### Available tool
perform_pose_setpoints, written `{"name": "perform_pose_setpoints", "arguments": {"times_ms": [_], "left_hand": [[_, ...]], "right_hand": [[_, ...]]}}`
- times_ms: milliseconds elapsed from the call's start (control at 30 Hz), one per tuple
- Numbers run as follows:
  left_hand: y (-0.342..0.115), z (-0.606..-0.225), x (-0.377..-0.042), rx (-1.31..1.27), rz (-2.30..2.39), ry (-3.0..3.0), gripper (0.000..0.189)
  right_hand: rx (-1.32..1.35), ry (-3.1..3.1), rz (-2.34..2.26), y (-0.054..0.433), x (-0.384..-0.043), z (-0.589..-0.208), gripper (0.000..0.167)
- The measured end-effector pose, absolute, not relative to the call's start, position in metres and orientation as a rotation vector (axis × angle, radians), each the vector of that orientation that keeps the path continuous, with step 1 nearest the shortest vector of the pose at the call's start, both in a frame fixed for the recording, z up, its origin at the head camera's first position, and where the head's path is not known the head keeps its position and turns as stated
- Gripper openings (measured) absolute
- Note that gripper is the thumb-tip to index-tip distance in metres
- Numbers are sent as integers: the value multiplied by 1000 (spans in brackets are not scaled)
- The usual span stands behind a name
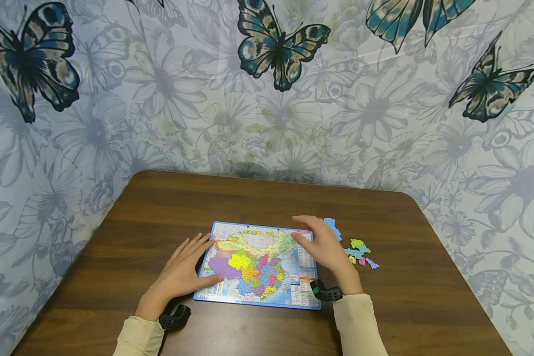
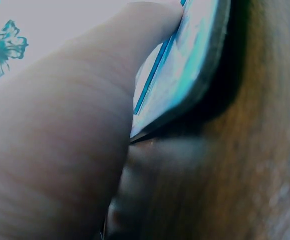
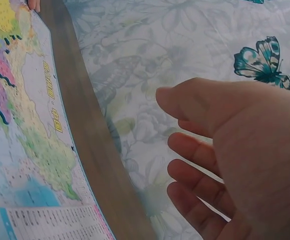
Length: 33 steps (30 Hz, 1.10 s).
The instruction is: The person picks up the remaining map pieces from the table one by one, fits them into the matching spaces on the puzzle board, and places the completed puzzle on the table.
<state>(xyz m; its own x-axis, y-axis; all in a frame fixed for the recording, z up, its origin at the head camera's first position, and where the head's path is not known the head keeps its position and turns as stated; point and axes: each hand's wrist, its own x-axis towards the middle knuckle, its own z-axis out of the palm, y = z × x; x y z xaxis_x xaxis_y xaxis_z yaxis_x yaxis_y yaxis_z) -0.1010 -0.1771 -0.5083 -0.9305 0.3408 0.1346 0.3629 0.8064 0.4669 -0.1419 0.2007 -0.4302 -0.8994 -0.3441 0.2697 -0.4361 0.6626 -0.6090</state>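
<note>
A map puzzle board (image 1: 260, 236) with a blue rim and colourful regions lies on the table. My left hand (image 1: 184, 269) rests on its left side, fingers spread and thumb over the lower left part. In the left wrist view the thumb (image 2: 154, 22) touches the board near a corner. Above the board's right edge is my right hand (image 1: 322, 244), holding nothing. Its fingers bend loosely, with the thumb apart from them, in the right wrist view (image 3: 199, 150). Just beyond it lie loose puzzle pieces: a large blue piece (image 1: 333, 228), a yellow-green piece (image 1: 357, 243) and several smaller ones.
The brown wooden table (image 1: 115, 277) extends around the board on all sides. Behind it hangs a pale floral cloth (image 1: 169, 109) with butterflies, close to the table's back edge. Each wrist wears a black band (image 1: 174, 318).
</note>
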Motion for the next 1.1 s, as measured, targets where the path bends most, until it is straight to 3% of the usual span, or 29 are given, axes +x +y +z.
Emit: {"name": "perform_pose_setpoints", "arguments": {"times_ms": [1100], "left_hand": [[-177, -508, -101, -575, -759, -2943, 103]], "right_hand": [[236, -2672, 1067, 247, -153, -441, 47]]}}
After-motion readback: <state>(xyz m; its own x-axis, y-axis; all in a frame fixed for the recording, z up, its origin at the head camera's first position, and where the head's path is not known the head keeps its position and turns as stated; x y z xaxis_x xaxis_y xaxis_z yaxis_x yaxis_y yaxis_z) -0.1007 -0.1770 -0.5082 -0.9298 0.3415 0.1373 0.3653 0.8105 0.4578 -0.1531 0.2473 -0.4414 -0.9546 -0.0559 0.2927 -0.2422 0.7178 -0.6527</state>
